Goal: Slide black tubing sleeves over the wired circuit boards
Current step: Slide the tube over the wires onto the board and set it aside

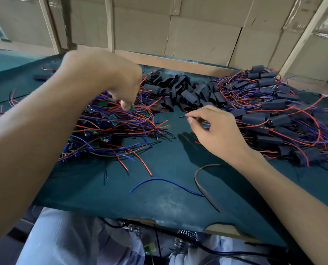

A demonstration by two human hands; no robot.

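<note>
Where hands (105, 81) (216, 129) hover apart, bare mat (169, 188) between piles.

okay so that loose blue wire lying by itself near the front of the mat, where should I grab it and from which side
Pinch the loose blue wire at the top of its arch, coming straight down from above. It lies flat on the green mat, so no side gets under it, and the middle sits clear of the red wire crossing its right end.

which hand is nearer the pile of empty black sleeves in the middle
Right. The right hand sits just in front of the empty black sleeves, fingertips near their front edge. The left hand is over the unsleeved boards, left of them.
</note>
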